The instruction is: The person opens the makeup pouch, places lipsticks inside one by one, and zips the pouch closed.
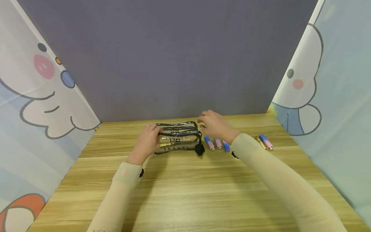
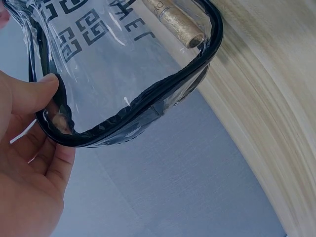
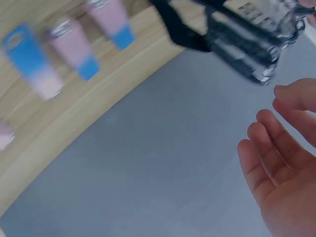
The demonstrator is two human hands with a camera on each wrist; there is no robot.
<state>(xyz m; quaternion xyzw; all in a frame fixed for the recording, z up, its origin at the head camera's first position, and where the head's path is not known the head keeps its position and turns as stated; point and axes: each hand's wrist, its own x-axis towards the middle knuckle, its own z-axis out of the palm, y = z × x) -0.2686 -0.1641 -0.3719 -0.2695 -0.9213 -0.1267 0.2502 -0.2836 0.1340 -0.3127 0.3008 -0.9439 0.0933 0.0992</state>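
Note:
A clear pouch (image 1: 176, 149) with black trim and the printed word TRAVEL stands on the wooden table. My left hand (image 1: 147, 141) holds its left end, thumb and fingers pinching the black-trimmed rim (image 2: 59, 98). Inside the pouch lies a gold tube (image 2: 180, 24). Just beyond the pouch's right end, my right hand (image 1: 215, 124) hovers with loosely bent fingers and nothing between them. In the right wrist view, a small gap separates its fingertips (image 3: 266, 118) from the pouch. A black strap (image 1: 199, 149) hangs at the pouch's right end.
Several small blue-and-pink tubes (image 1: 209, 143) lie right of the pouch, partly under my right arm. Farther right, a gold tube (image 1: 261, 142) lies beside another blue-and-pink tube (image 1: 266, 142). A grey panel (image 1: 174, 64) rises behind the table, with printed curtains (image 1: 333, 64) on both sides.

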